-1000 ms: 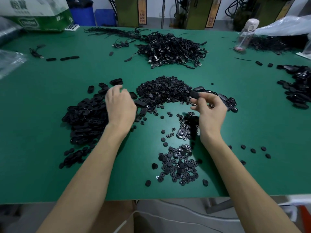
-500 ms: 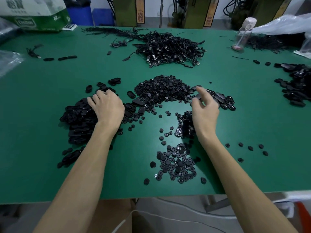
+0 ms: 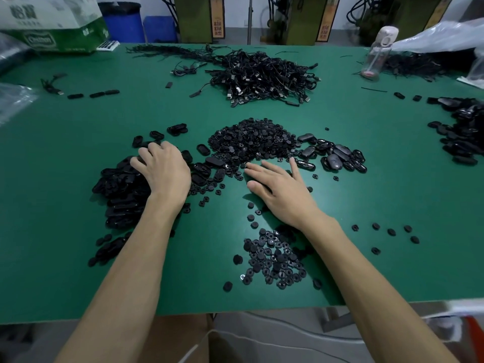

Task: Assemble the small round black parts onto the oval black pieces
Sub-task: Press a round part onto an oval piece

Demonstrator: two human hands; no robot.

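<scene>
A heap of oval black pieces [image 3: 123, 189] lies on the green table at the left. My left hand [image 3: 162, 171] rests on top of it with fingers curled down into the heap; the fingertips are hidden. A mound of small round black parts [image 3: 251, 142] sits in the middle, and a flatter scatter of round parts [image 3: 275, 260] lies nearer to me. My right hand [image 3: 277, 189] lies flat between the two, fingers straight and pointing left at the mound's near edge, holding nothing. A cluster of glossy oval pieces [image 3: 335, 155] sits right of the mound.
A tangle of black cables [image 3: 264, 77] lies at the back centre. A clear bottle [image 3: 377, 53] and plastic bag [image 3: 440, 38] stand back right, a cardboard box [image 3: 52, 24] back left. More black pieces [image 3: 463, 129] are heaped at the right edge. The table's front edge [image 3: 235, 310] is close.
My right hand let go of the piece it pinched near the right cluster, then came down left and flattened on the table. My left hand moved left onto the oval heap.
</scene>
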